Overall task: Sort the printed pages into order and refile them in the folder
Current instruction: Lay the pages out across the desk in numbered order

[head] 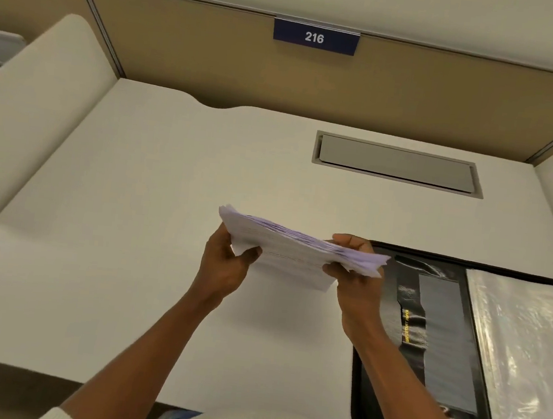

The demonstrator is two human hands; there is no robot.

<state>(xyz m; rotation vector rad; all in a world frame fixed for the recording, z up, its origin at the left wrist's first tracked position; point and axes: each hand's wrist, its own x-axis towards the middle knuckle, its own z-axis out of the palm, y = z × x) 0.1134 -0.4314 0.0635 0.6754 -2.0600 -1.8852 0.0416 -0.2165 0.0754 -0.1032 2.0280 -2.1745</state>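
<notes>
A thick stack of printed pages (pixel 295 248) is held up above the white desk (pixel 130 228), tilted so that I see its edges. My left hand (pixel 228 262) grips the stack's left end, thumb in front and fingers behind. My right hand (pixel 353 265) grips the right end the same way. A black folder (pixel 443 329) lies open on the desk at the right, with shiny clear plastic sleeves (pixel 526 355) on its right half and a black strap with yellow lettering on its left half.
A grey cable hatch (pixel 397 164) is set into the desk at the back right. Tan partition walls with a blue sign reading 216 (pixel 315 37) close off the back. A white side panel (pixel 33 108) stands at the left.
</notes>
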